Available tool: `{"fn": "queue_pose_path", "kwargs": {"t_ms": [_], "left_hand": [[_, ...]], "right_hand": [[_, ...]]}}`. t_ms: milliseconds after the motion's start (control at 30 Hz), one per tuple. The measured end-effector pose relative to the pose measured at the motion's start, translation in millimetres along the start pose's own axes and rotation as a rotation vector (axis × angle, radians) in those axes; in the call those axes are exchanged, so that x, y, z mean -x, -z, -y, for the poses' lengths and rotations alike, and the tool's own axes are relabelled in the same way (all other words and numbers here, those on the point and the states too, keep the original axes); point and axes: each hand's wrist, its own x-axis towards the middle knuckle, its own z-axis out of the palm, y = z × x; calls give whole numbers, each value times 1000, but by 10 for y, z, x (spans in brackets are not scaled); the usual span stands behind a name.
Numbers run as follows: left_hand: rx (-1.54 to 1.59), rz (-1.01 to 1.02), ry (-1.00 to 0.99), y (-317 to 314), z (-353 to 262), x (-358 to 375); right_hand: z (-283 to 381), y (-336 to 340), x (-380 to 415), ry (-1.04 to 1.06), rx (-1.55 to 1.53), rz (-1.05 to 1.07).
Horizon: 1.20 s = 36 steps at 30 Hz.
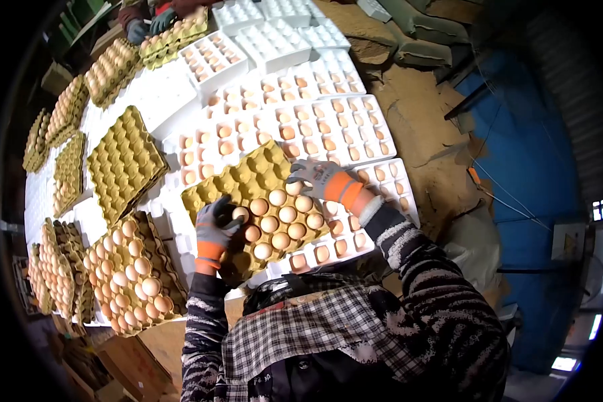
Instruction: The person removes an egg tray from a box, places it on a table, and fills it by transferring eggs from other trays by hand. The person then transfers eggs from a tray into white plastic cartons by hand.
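We find a yellow pulp tray (pixel 249 169) directly before us, overlapping the white foam trays (pixel 375 127) and hiding some of their cells. Brown eggs (pixel 269 224) occupy the nearer and right-hand part of the pulp tray; bare cells run along its far left part. Our gloved left hand (pixel 214 226) is at its left edge, thumb and fingers narrowly parted around an egg; whether it grips, we cannot tell. Our gloved right hand (pixel 318 176) is at the opposite side, fingers curled down over an egg, the grip likewise hidden. The visible foam trays carry eggs singly in square cells. To our left we note a stack of unfilled pulp trays (pixel 126 161) and, nearer us, an egg-laden stack (pixel 127 275). Beyond, white foam boxes (pixel 273 45) stand near a co-worker's gloved hands (pixel 161 21), which are beside another loaded stack (pixel 174 40). Filled sacks (pixel 422 50) lie at upper right.
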Motion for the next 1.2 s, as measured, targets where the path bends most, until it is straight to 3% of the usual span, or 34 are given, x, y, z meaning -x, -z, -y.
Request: {"fn": "queue_pose_path", "kwargs": {"t_ms": [33,100,133,167,200,233,267,333,367,400,467,567,700,733,800,933,1000,1033,1100,1200], "left_hand": [[475,-22,175,-72,134,40],[871,-85,373,86,103,-17],[1131,-154,439,109,87,-58],[1312,-109,240,69,35,-54],[759,-91,44,48,-4,-84],[205,-177,-113,37,-72,-118],[-74,-116,-155,24,15,-164],[539,129,46,-113,151,-318],[506,164,382,-181,-107,-335],[-153,115,-1,-222,-327,-301],[-478,282,128,-417,-441,-281],[-521,355,193,-456,-417,-332],[-190,189,54,-366,-250,-119],[-161,210,61,-325,-307,-99],[-44,141,40,-329,-270,-52],[176,-71,141,-121,-252,-21],[318,-298,321,140,-47,-47],[286,-443,324,291,144,-80],[-158,-559,227,551,758,-163],[-426,-203,581,695,1092,-404]], "right_hand": [[-31,-90,-21,54,9,-62],[-25,-190,-23,222,89,-164],[7,-157,-38,187,113,-120],[45,-125,-56,156,133,-70],[84,-127,-74,134,147,-15],[-3,-206,-78,172,40,-88],[71,-35,-34,113,-77,-54],[54,137,120,84,-485,-225],[6,115,129,-24,-847,-238],[-59,92,132,-140,-1204,-238],[-196,53,61,-58,-1572,-309],[-129,215,-244,-58,-1473,-324],[160,181,-1117,71,-1295,-364],[215,119,-1370,138,-1063,-432],[409,236,-1667,49,-856,-239],[536,-126,-2361,99,78,91],[647,104,-2266,203,31,109],[698,79,-2242,218,-127,8],[796,-135,-2361,335,-396,-157],[1239,-179,-2472,486,-636,-166]]}}
